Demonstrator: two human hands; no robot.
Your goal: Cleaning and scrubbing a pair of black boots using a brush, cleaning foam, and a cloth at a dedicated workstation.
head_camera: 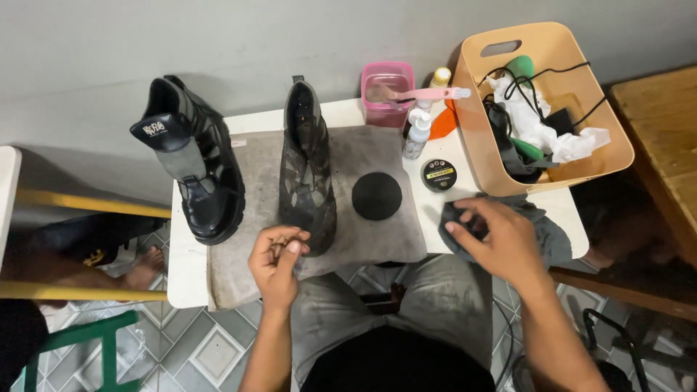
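Two black boots stand on a grey mat [377, 239] on a small white table [185, 268]: a shiny one [196, 163] at the left, a dusty one [307, 170] in the middle. My left hand [277, 260] hovers just in front of the dusty boot's toe, fingers curled together, with nothing I can make out in them. My right hand [501, 236] rests on a dark grey cloth [548, 232] at the table's right edge, fingertips pressing into it. A round black lid [377, 196] lies on the mat between the hands. A small open polish tin [438, 175] sits beyond the right hand.
A pink tub [388, 94] with a pink brush across it, a small white bottle [417, 134] and a yellow-capped bottle [439, 77] stand at the back. A beige basket [544, 109] holds rags and black laces. A green stool [87, 337] stands lower left; someone's foot [145, 267] shows on the tiles.
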